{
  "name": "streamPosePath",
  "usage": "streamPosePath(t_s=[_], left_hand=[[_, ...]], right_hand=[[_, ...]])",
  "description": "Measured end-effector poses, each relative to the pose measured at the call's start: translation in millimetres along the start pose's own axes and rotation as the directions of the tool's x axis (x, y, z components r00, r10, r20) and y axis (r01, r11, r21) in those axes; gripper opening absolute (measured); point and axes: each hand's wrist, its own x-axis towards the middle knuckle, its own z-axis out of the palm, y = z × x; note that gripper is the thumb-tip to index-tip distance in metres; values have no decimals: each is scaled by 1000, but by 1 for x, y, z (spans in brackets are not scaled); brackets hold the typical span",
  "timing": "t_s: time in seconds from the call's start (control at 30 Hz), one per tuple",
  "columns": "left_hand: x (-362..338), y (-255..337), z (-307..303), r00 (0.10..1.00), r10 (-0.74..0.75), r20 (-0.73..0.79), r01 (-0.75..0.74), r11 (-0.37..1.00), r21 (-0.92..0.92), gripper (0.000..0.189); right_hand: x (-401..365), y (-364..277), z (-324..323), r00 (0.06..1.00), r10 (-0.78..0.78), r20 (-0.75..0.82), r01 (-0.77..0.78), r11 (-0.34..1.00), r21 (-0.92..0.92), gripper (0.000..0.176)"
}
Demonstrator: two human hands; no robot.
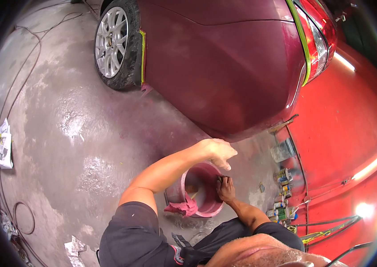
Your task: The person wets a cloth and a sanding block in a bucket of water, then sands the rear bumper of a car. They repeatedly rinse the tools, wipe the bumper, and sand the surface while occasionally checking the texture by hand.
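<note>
My left hand point(219, 152) hangs above the far rim of a pink bucket point(217, 209), below the lower edge of a dark red car body point(224, 58). Its thumb stands apart from the bent fingers, and I see nothing in it. My right hand point(226, 188) is closed over the right side of the bucket's rim. A pink cloth point(183, 206) drapes across the near left rim. Cloudy liquid point(202, 193) lies inside the bucket, with something small and pale partly showing in it.
Green masking tape point(305, 49) edges the tail light point(317, 40) and the wheel arch by the wheel point(111, 42). Several cans point(282, 202) and a translucent tub point(283, 151) stand along the red wall point(331, 124). Hoses point(28, 58) and newspaper point(2, 144) lie at left.
</note>
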Motion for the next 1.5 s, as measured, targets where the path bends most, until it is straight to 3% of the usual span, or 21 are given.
streamPosePath(t_s=[0.17, 0.27, 0.33, 0.37, 0.43, 0.53, 0.67, 0.7, 0.83, 0.9, 1.03, 1.1, 1.27, 1.37, 1.43, 1.5], left_hand=[[-2, 2, -3, 1000, 8, 10, -8, 1000, 16, 70], [-9, 4, -3, 996, 49, -72, -46, 998, 51, 60], [2, 1, 1, 915, 206, -347, -259, 959, -115, 47], [7, 2, 2, 915, 200, -350, -257, 959, -123, 47], [16, 1, 3, 819, 239, -522, -495, 754, -431, 33], [6, 15, -9, 798, 132, -588, -489, 712, -504, 26], [6, 13, -10, 736, 77, -673, -491, 745, -452, 20], [11, 10, -6, 670, 68, -740, -554, 710, -436, 21], [13, 8, -4, 588, -27, -809, -506, 768, -393, 32], [15, 6, -4, 518, -110, -848, -499, 766, -404, 48], [14, 2, -7, 513, -149, -845, -462, 782, -419, 58], [14, 2, -6, 471, -119, -874, -518, 765, -383, 67], [17, 7, -2, 493, -100, -864, -555, 729, -401, 77], [13, 9, -3, 623, -10, -782, -481, 783, -394, 75], [13, 9, -3, 674, 29, -739, -457, 801, -386, 70], [12, 10, 0, 722, 52, -690, -436, 808, -396, 66]], right_hand=[[0, 0, 1, 1000, 3, -7, -3, 1000, 4, 36], [-1, 1, 4, 1000, 8, -2, -8, 1000, -15, 35], [-1, 2, 5, 999, -17, -36, 18, 1000, 9, 35], [-2, 0, 3, 999, -21, -27, 21, 1000, 6, 35], [-1, -3, 0, 1000, -8, -27, 9, 999, 30, 37], [1, 0, 1, 995, -78, -55, 82, 995, 63, 36], [0, -4, -3, 992, -113, -60, 118, 989, 88, 35], [0, -5, -1, 995, -84, -59, 88, 994, 62, 32], [2, -1, 4, 998, -45, -47, 46, 999, 0, 31], [3, -4, 3, 997, -53, -56, 52, 999, -6, 31], [3, -12, -2, 995, -57, -85, 56, 998, -16, 30], [3, -8, 1, 994, -70, -88, 71, 997, 0, 31], [3, -11, -5, 982, -177, -71, 174, 984, -47, 32], [0, -13, -5, 994, -60, -92, 65, 996, 55, 32], [1, -17, -13, 975, -206, -82, 206, 979, -7, 32], [1, -13, -12, 973, -218, -75, 218, 976, 0, 32]])
